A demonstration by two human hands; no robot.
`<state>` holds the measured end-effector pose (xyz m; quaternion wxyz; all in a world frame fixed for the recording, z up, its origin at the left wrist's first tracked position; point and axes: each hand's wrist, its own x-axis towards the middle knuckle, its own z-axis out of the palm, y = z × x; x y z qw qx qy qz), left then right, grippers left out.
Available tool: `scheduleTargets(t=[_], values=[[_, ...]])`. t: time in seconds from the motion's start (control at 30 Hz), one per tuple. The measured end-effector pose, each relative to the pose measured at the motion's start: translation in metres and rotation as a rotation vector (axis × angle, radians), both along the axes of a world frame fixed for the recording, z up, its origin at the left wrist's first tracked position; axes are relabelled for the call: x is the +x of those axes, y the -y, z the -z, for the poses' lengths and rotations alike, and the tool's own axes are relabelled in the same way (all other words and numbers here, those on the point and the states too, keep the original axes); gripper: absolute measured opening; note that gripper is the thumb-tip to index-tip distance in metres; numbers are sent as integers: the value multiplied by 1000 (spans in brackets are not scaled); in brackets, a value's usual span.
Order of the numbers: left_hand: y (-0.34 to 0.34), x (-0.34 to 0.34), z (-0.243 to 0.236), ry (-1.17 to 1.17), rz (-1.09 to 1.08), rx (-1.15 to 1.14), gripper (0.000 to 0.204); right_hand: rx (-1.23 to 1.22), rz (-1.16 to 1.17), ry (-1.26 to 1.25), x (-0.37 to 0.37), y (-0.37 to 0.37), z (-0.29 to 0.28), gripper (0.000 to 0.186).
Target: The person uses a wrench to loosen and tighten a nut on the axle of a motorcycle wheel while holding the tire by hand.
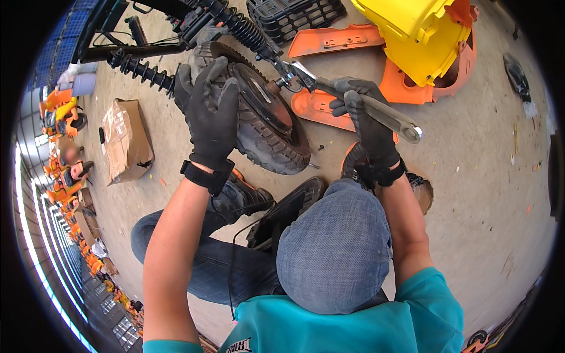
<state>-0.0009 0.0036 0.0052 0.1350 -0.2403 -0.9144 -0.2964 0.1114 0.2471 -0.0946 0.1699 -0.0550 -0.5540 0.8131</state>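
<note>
My gloved left hand (209, 112) grips the knobby tire (271, 153) of a wheel, its fingers curled over the upper left side. The wheel lies tilted by a black frame (94, 47) with two coil-spring shocks (232, 20). My gloved right hand (368, 123) is closed around a long metal wrench (397, 117), held diagonally. The wrench's far end is at the metal fitting (289, 76) below the right shock, near the wheel's hub; whether it is engaged I cannot tell.
Orange panels (329, 41), yellow plastic parts (406, 53) and a black crate (294, 12) lie beyond the wheel. A cardboard box (126, 144) sits left, orange vehicles (62, 182) line the far left, and a black object (517, 76) lies right. My bent legs (206, 265) are beneath my arms.
</note>
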Motion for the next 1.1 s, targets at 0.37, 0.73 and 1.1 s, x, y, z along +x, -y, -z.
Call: scheduleTargets(t=[0.37,0.73,1.1], values=[[2,-2,0,9,11,-5,44,34,-4,-3,3,10,-3,28],[1,0,-2,3,-9,-13,44,-28,-19,15,25,25,15,30],[-2,3,-1,0,-59,-10,42,29,-56,26,34,29,27,38]])
